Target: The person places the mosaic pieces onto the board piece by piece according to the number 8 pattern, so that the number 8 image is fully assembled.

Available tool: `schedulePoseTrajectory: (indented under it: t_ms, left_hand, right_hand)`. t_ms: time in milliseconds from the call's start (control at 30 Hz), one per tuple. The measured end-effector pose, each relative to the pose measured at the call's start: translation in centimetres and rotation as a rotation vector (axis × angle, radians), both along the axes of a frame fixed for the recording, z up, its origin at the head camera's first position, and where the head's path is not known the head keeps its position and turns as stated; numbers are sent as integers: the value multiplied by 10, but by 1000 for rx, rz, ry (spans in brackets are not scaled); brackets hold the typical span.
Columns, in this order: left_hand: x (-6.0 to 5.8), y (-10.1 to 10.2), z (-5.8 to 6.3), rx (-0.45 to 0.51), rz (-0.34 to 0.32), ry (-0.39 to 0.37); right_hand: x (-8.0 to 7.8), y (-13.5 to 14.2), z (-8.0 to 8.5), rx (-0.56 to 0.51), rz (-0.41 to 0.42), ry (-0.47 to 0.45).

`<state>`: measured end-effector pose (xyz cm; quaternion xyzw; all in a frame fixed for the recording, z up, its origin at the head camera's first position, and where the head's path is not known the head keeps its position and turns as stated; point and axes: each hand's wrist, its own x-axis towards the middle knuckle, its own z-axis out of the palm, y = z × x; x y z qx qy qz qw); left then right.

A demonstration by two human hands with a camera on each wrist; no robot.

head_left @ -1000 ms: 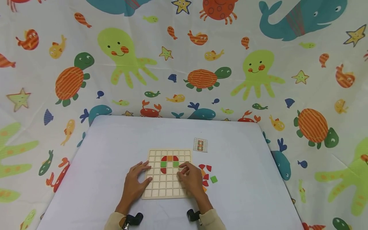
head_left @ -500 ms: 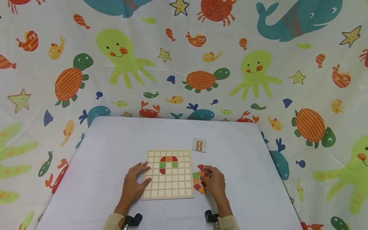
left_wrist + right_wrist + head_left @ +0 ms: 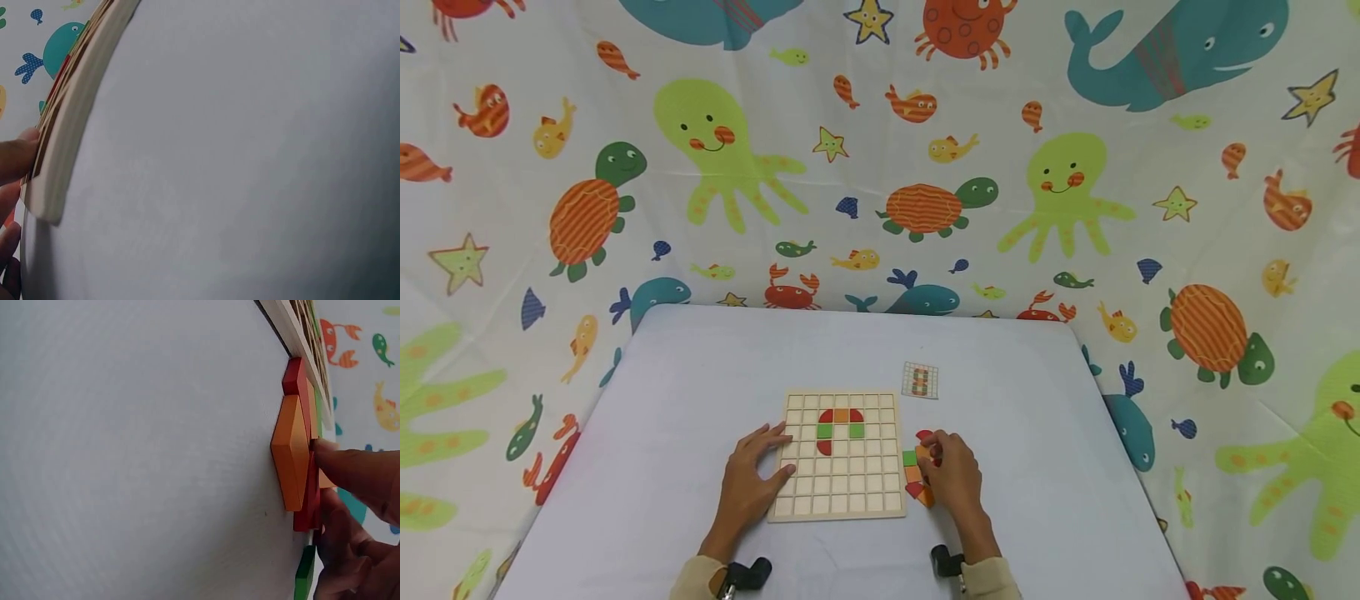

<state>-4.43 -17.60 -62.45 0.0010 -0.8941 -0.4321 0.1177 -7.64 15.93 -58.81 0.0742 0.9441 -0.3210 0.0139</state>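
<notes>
A square wooden grid board [image 3: 838, 483] lies on the table, with red, orange and green tiles set in an incomplete ring among its squares. My left hand [image 3: 751, 475] rests at the board's left edge, fingers spread; its thumb [image 3: 19, 156] touches the rim in the left wrist view. Just right of the board, my right hand [image 3: 957, 475] is bent over a cluster of loose tiles. Its thumb and finger pinch an orange tile [image 3: 326, 479]. Around it lie a green tile [image 3: 910, 458], a red tile [image 3: 923, 435] and another orange tile [image 3: 290, 453]; the fingers partly hide the cluster.
A small pattern card [image 3: 920, 380] with a printed grid and coloured shape lies behind the board to the right. The white table [image 3: 1067, 467] extends around the board. Behind it hangs a cloth [image 3: 865, 125] printed with sea animals.
My right hand has moved from over the board to the loose tiles on its right, then shifted slightly left there. The left hand stays at the board's edge.
</notes>
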Motion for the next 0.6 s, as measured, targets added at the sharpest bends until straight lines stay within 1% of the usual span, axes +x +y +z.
schedulePoseTrajectory:
  t_ms: [133, 233, 333, 467, 600]
  left_hand:
    - [1, 0, 0, 3, -4, 0]
    - [1, -1, -1, 1, -6, -9]
    - [0, -2, -2, 1, -3, -15]
    - [-1, -2, -3, 7, 0, -16]
    - [-2, -2, -4, 11, 3, -24]
  right_hand:
    - [0, 1, 2, -39, -3, -19]
    - [0, 2, 5, -110, -26, -15]
    - [-1, 1, 6, -180, -36, 10]
    - [-4, -8, 5, -255, 7, 41]
    - [-8, -25, 2, -313, 78, 67]
